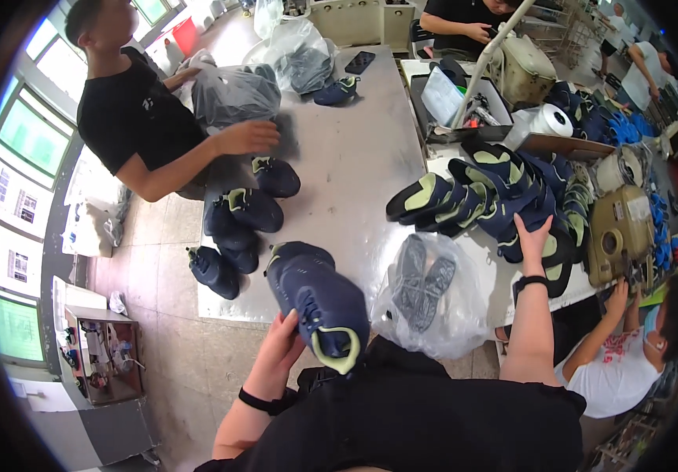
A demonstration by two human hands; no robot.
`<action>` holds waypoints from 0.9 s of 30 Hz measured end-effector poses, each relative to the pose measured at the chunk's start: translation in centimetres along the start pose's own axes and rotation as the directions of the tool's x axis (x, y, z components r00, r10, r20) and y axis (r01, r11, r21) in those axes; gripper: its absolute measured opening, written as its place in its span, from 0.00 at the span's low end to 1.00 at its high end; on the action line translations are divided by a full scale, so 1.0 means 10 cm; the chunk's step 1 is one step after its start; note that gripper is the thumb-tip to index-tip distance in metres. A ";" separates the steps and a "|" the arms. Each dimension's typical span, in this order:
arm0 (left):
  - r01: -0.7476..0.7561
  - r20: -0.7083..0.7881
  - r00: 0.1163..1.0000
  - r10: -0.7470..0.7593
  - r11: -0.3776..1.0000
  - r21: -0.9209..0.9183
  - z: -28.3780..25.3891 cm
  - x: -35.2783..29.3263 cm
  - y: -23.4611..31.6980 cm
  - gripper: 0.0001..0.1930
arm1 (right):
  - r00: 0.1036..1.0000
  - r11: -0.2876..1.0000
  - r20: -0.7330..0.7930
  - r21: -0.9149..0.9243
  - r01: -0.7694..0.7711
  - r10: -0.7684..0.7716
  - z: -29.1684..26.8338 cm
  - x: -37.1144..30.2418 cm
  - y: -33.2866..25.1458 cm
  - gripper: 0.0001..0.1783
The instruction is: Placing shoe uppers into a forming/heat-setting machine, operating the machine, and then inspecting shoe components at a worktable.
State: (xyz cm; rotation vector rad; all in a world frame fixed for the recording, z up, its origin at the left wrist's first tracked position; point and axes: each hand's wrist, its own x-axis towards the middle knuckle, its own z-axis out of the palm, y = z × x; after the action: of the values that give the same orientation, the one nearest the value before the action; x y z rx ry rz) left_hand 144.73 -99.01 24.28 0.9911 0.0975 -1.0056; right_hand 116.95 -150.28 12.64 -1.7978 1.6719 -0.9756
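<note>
My left hand is closed on a navy sneaker with a lime-green collar lining, tilted so its opening points at me. My right hand grips a navy shoe upper at the near side of a heap of similar navy and lime uppers on the right-hand table; part of my grip is hidden by the fabric. Between my hands, a clear plastic bag holds a pair of grey insole-like pieces. Left of the held sneaker, several navy shoes stand on the metal table.
A co-worker at the left reaches over the table by plastic bags. A phone and one shoe lie at the far end. A tool box, thread cone and tan sewing machine stand right, near a seated person.
</note>
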 end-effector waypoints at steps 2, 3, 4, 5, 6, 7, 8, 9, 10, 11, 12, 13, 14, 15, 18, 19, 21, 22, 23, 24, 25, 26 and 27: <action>-0.018 0.158 0.987 0.014 0.999 0.027 0.19 0.34 0.05 0.27 | 0.994 0.932 0.088 -0.363 -0.023 0.059 -0.19 -0.13 -0.63 0.64; -0.010 0.158 0.987 0.005 1.000 0.027 0.32 0.50 0.07 0.27 | 1.000 0.858 0.016 -0.513 0.031 -0.027 -0.32 -0.22 -0.83 0.61; -0.003 0.167 0.986 -0.013 0.995 0.095 0.45 0.64 0.08 0.28 | 0.981 0.823 -0.057 -0.555 0.125 -0.188 -0.41 -0.26 -0.91 0.60; 0.003 0.177 0.984 -0.033 0.987 0.163 0.58 0.80 0.09 0.29 | 0.931 0.770 -0.121 -0.603 0.207 -0.346 -0.48 -0.29 -0.99 0.59; 0.025 0.195 0.979 -0.065 0.980 0.197 0.78 0.91 0.14 0.33 | 0.894 0.785 -0.124 -0.539 0.304 -0.431 -0.51 -0.34 -1.11 0.57; 0.031 0.196 0.978 -0.071 0.979 0.201 0.91 1.03 0.14 0.33 | 0.848 0.787 -0.133 -0.469 0.402 -0.513 -0.50 -0.41 -1.23 0.56; 0.021 0.224 0.970 -0.091 0.954 0.298 1.01 1.14 0.14 0.33 | 0.879 0.871 0.016 -0.130 0.475 -0.477 -0.48 -0.48 -1.31 0.54; 0.008 0.247 0.962 -0.113 0.920 0.392 1.10 1.23 0.15 0.34 | 0.905 0.940 0.277 0.210 0.270 -0.322 -0.48 -0.63 -1.54 0.56; 0.026 0.267 0.949 -0.169 0.883 0.469 1.30 1.28 0.18 0.38 | 0.801 0.857 0.524 0.514 -0.027 -0.289 -0.35 -0.72 -1.48 0.61; 0.033 0.268 0.947 -0.180 0.881 0.472 1.44 1.31 0.18 0.38 | 0.621 0.908 0.727 0.415 -0.060 -0.291 -0.35 -0.79 -1.65 0.64; -0.018 0.337 0.918 -0.210 0.827 0.562 1.58 1.34 0.17 0.39 | 0.492 0.899 0.793 0.436 -0.047 -0.359 -0.34 -0.86 -1.81 0.65; -0.080 0.402 0.882 -0.244 0.764 0.640 1.72 1.36 0.15 0.41 | 0.445 0.928 0.835 0.372 -0.023 -0.324 -0.37 -0.91 -2.05 0.65; -0.023 0.411 0.858 -0.308 0.777 0.629 1.83 1.37 0.14 0.43 | 0.358 0.895 0.884 0.390 -0.216 -0.299 -0.26 -0.84 -1.93 0.64; -0.022 0.413 0.856 -0.310 0.777 0.629 1.91 1.39 0.14 0.43 | 0.261 0.836 0.920 0.378 -0.398 -0.292 -0.18 -0.78 -1.85 0.64; -0.060 0.490 0.770 -0.409 0.718 0.694 2.08 1.45 0.13 0.45 | 0.215 0.711 0.904 0.424 -0.561 -0.370 -0.19 -0.75 -1.71 0.61; -0.055 0.485 0.778 -0.400 0.724 0.687 2.16 1.45 0.12 0.45 | 0.150 0.673 0.875 0.454 -0.585 -0.460 -0.19 -0.78 -1.58 0.60; -0.156 0.596 0.706 -0.384 0.736 0.659 2.31 1.45 0.11 0.43 | 0.248 0.660 0.882 0.465 -0.590 -0.400 -0.41 -0.78 -1.55 0.65; -0.130 0.569 0.718 -0.401 0.726 0.676 2.34 1.44 0.10 0.44 | 0.291 0.648 0.866 0.498 -0.577 -0.407 -0.54 -0.76 -1.65 0.69; -0.128 0.559 0.734 -0.386 0.730 0.672 2.35 1.44 0.08 0.44 | 0.336 0.635 0.847 0.531 -0.561 -0.412 -0.66 -0.74 -1.76 0.72; -0.269 0.581 0.755 -0.303 0.666 0.696 2.36 1.44 0.05 0.45 | 0.442 0.551 0.807 0.590 -0.591 -0.390 -0.76 -0.77 -1.81 0.75; -0.399 0.613 0.756 -0.229 0.581 0.709 2.39 1.45 0.02 0.47 | 0.464 0.532 0.795 0.606 -0.591 -0.391 -0.89 -0.77 -2.04 0.76; -0.430 0.663 0.718 -0.212 0.614 0.662 2.42 1.45 0.01 0.50 | 0.436 0.595 0.775 0.631 -0.498 -0.457 -0.85 -0.76 -1.88 0.75; -0.427 0.664 0.715 -0.217 0.618 0.661 2.45 1.44 -0.01 0.50 | 0.415 0.644 0.753 0.655 -0.395 -0.511 -0.86 -0.77 -1.85 0.74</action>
State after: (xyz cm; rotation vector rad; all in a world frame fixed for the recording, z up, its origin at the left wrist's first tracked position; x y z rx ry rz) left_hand 144.22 -126.49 31.41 1.3041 -1.1629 -1.2689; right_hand 122.02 -139.41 30.86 -1.2871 0.2969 -0.3735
